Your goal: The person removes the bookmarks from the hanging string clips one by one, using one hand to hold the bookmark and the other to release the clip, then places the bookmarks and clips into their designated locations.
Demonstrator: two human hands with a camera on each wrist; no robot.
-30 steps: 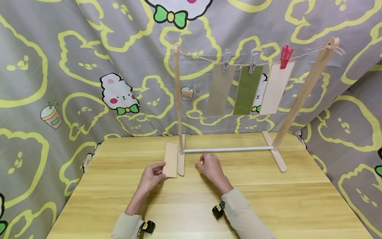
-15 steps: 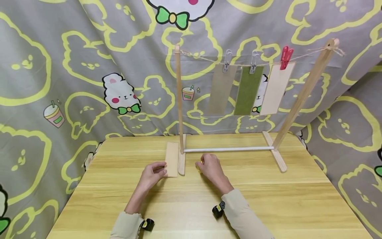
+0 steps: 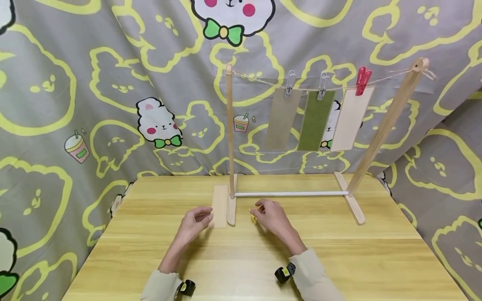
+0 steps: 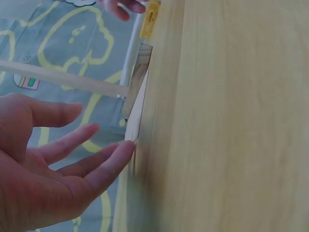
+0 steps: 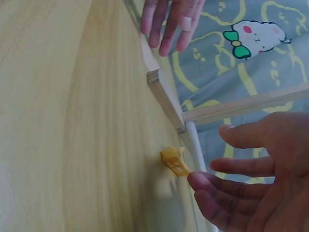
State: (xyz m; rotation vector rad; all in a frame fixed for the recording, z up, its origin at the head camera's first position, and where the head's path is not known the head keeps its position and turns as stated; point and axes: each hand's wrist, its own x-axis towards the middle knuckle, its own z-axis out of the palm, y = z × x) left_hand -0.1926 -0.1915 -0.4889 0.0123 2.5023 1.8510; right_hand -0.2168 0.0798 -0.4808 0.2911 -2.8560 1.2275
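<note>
the left hand (image 3: 193,223) reaches in from the left of a pale rectangular card (image 3: 220,205), its fingertips at the card's left long edge; whether they touch it cannot be told. its grip is loose, with the thumb apart from the half-bent fingers. the card lies on the wooden tabletop (image 3: 241,259), just beside the left foot (image 3: 232,214) of a wooden rack, between that foot and the left hand. on the other side of the foot, the right hand (image 3: 276,219) has its grip wide, thumb and fingers parted and closed around nothing. a yellow clothespin (image 5: 175,162) sits on the tabletop right at its fingertips, so near that contact cannot be judged, and on the side facing the rack's left foot. behind the right hand a white rod (image 3: 290,193) joins the two feet. above it, a twine line (image 3: 242,75) carries a grey-brown card (image 3: 283,121) and a green card (image 3: 316,121), each in a clear clothespin (image 3: 289,90), and a cream card (image 3: 352,121) in a red clothespin (image 3: 363,80).
</note>
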